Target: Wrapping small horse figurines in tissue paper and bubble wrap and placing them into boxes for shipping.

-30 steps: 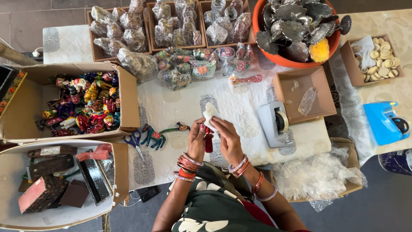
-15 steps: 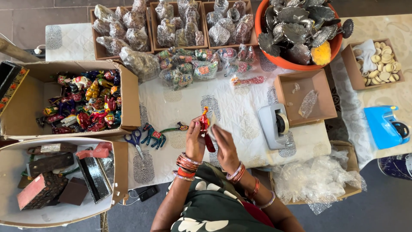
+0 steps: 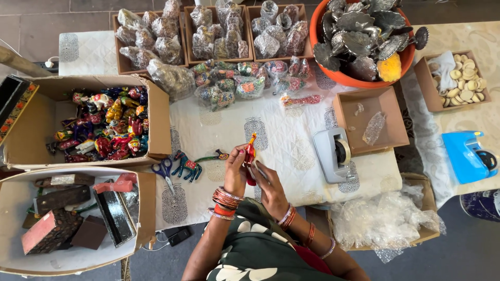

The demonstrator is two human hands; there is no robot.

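My left hand (image 3: 235,174) grips a small red painted figurine (image 3: 250,155) with a yellow-orange top, upright above the white quilted cloth (image 3: 291,151). My right hand (image 3: 268,186) is closed against the lower part of the same figurine, fingers pinching at its base. Both wrists wear several red and orange bangles. A green painted animal figure (image 3: 188,166) lies on the cloth just left of my hands, beside blue-handled scissors (image 3: 164,170).
A cardboard box of colourful figurines (image 3: 107,125) sits left, a box of dark painted cases (image 3: 62,213) below it. Wrapped items fill trays (image 3: 219,31) at the back. A grey tape dispenser (image 3: 333,155), open brown box (image 3: 372,119), orange tub (image 3: 364,36) and bubble wrap (image 3: 385,218) lie right.
The white wrapping seen around the figurine a second ago is gone from my hands; the red figurine now shows bare and both hands have drawn slightly nearer to me.
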